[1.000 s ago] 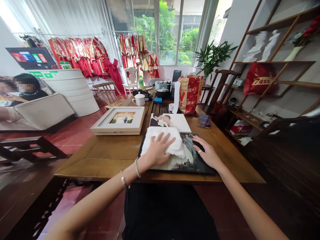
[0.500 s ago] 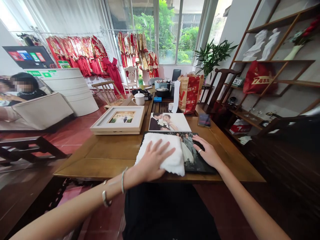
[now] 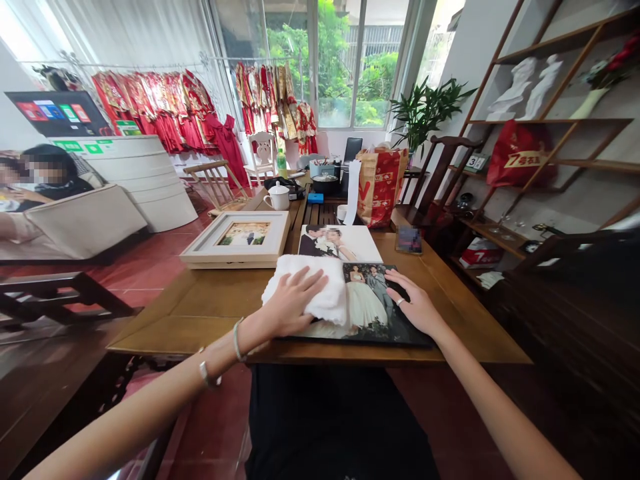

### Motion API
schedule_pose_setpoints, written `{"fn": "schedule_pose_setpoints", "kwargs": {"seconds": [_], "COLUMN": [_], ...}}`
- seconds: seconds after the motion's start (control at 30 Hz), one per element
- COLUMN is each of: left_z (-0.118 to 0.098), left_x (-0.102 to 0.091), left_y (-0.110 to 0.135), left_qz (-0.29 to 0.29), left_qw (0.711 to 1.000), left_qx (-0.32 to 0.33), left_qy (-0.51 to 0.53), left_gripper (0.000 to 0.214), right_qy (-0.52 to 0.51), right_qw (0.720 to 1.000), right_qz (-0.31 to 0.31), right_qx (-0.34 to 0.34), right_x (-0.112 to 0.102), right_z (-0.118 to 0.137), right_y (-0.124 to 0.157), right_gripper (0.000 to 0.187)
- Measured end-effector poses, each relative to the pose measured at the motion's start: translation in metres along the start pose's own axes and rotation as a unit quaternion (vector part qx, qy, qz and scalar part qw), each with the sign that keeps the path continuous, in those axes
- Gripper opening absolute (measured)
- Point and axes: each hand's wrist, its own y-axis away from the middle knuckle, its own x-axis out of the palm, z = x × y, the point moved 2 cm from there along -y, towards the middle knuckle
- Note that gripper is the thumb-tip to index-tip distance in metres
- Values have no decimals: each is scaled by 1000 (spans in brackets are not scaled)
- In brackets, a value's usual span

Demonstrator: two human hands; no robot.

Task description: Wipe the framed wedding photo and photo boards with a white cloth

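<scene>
Flat on a folded white towel lies my left hand, its fingers stretched out. The towel covers the left part of a dark wedding photo panel near the table's front edge. My right hand rests on the panel's right side, fingers spread, a ring on one of them. Just behind the panel is a lighter wedding photo print of a couple. To the left a pale wooden picture frame lies face up with a smaller photo in it.
The wooden table carries a white lidded mug, a red and tan paper bag and a small blue box. Dark wooden shelves stand on the right. Two people sit at the far left.
My left hand and the towel have slid left and slightly away from me, uncovering more of the panel's picture. My right hand has stayed in place.
</scene>
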Motion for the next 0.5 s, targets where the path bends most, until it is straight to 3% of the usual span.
{"fn": "schedule_pose_setpoints", "kwargs": {"seconds": [0.17,0.27,0.37,0.5], "left_z": [-32,-40,-32,-7], "left_x": [-5,-7,-6,0], "left_y": [45,54,43,11], "left_qz": [55,64,43,0], "left_qw": [998,997,999,1000], "left_qx": [12,27,31,12], "left_qy": [16,17,9,-24], "left_gripper": [95,99,94,86], "right_qy": [-1,1,2,4], "right_qw": [1000,1000,1000,1000], "right_qz": [-2,4,7,7], "right_qx": [-1,-2,2,4], "right_x": [3,3,2,0], "right_z": [-4,-7,-7,-3], "right_y": [-7,-9,-8,-3], "right_gripper": [34,34,34,33]}}
